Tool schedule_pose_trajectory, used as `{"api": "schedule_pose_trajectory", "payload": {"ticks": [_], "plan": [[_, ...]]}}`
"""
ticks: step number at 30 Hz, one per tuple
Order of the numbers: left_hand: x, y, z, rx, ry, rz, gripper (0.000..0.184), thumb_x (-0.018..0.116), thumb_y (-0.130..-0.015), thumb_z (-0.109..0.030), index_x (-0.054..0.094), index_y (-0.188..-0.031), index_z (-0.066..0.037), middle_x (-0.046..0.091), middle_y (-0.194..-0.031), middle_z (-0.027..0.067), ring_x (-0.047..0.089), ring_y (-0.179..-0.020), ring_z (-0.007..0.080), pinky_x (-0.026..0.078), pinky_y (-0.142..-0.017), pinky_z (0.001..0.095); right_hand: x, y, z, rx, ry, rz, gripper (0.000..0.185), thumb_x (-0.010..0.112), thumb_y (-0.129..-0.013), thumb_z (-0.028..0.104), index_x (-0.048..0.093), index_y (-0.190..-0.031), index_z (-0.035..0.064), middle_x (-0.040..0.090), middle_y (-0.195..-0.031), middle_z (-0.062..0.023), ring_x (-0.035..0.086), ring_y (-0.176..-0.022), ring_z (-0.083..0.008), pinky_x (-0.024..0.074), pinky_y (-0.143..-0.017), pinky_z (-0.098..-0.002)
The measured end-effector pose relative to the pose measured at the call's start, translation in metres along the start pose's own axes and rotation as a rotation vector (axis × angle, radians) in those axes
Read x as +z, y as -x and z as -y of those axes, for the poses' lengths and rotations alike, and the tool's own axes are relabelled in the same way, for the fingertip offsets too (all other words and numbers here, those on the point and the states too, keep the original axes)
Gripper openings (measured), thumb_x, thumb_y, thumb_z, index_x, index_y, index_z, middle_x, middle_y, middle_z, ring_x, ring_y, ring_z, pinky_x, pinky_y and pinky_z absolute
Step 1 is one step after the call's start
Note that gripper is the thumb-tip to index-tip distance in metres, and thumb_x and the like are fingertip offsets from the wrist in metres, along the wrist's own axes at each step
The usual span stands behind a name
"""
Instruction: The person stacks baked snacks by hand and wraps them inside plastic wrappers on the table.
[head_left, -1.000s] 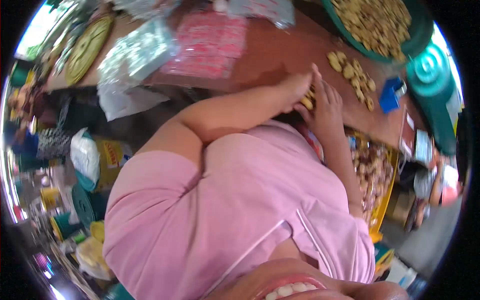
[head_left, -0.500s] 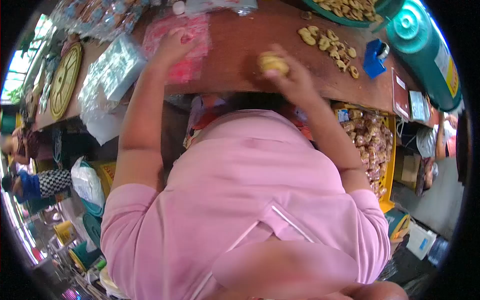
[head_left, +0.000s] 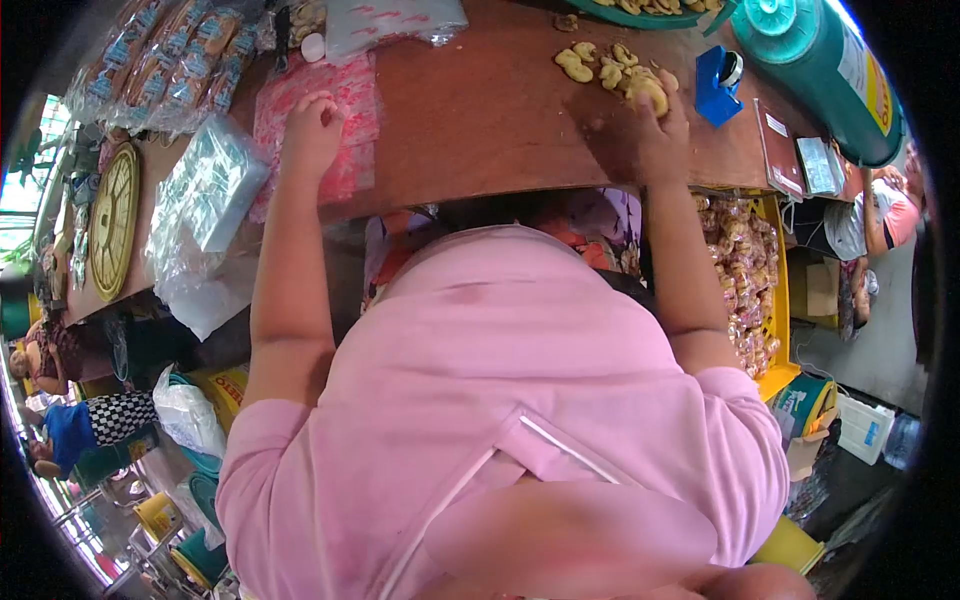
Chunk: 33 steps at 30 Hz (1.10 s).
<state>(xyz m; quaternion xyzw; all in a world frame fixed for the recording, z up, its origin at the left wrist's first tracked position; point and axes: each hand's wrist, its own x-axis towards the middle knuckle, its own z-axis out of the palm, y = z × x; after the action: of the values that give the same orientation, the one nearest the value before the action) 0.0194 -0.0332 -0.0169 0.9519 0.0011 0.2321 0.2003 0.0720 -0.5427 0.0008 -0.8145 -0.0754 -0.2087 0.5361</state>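
Observation:
Over a stack of pink-printed plastic bags [head_left: 355,165] on the brown table, my left hand [head_left: 315,128] has its fingers curled together. Whether a bag edge is between them is too small to tell. My right hand [head_left: 662,135] is closed around some yellow-brown, chip-like pieces [head_left: 648,92], at the near right side of a small loose pile [head_left: 612,72] of similar pieces. Left of the pink bags lies a clear pack of plastic [head_left: 225,185].
A green basin [head_left: 650,17] of pieces stands at the back, beside a blue tape dispenser [head_left: 718,88] and a teal container [head_left: 815,80]. Packaged goods [head_left: 170,65] lie back left. A yellow crate [head_left: 778,300] holds wrapped packs below the table edge. Other people are farther off at both sides.
My hands were together at the table edge, then parted. My left hand went to the pink bags and its fingers curled. My right hand carried pieces rightward to the loose pile.

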Motion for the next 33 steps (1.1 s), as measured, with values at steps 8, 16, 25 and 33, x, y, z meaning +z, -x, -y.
{"api": "schedule_pose_trajectory", "payload": {"ticks": [8, 16, 25, 33], "plan": [[-0.012, -0.007, -0.025, -0.041, -0.124, 0.086, 0.027, 0.076, -0.088, -0.03, 0.072, -0.089, -0.003, 0.068, -0.116, 0.014, 0.067, -0.1, 0.0332, 0.051, -0.097, 0.0431, 0.005, 0.027, -0.011, -0.089, 0.028, 0.071, 0.065, 0.076, -0.093, 0.029, 0.052, -0.147, 0.0025, 0.062, -0.136, -0.0223, 0.059, -0.127, -0.0339, 0.045, -0.109, -0.0411], [-0.026, -0.002, -0.017, -0.113, -0.002, 0.184, 0.031, 0.071, -0.09, -0.036, 0.075, -0.095, -0.006, 0.069, -0.119, 0.015, 0.062, -0.117, 0.0324, 0.05, -0.1, 0.0439, 0.004, 0.027, -0.014, -0.037, -0.142, 0.134, 0.06, 0.072, -0.094, 0.018, 0.05, -0.147, -0.0002, 0.058, -0.142, -0.02, 0.055, -0.133, -0.0286, 0.0422, -0.112, -0.039], [0.006, -0.01, 0.004, -0.151, -0.005, 0.077, 0.033, 0.073, -0.086, -0.042, 0.075, -0.089, -0.009, 0.065, -0.129, 0.0133, 0.063, -0.116, 0.0328, 0.05, -0.101, 0.0444, 0.045, 0.049, 0.032, -0.031, -0.351, 0.449, 0.052, 0.07, -0.096, 0.012, 0.054, -0.144, 0.0011, 0.062, -0.139, -0.0126, 0.056, -0.13, -0.0232, 0.0431, -0.112, -0.0374], [-0.007, -0.007, -0.002, -0.091, -0.051, 0.189, 0.025, 0.073, -0.085, -0.035, 0.074, -0.084, -0.01, 0.066, -0.13, 0.0094, 0.064, -0.115, 0.0326, 0.05, -0.101, 0.0426, 0.062, 0.023, 0.006, 0.096, -0.18, 0.457, 0.052, 0.07, -0.099, 0.024, 0.053, -0.144, 0.0034, 0.066, -0.126, -0.0093, 0.062, -0.113, -0.0175, 0.0505, -0.1, -0.0319]]}}
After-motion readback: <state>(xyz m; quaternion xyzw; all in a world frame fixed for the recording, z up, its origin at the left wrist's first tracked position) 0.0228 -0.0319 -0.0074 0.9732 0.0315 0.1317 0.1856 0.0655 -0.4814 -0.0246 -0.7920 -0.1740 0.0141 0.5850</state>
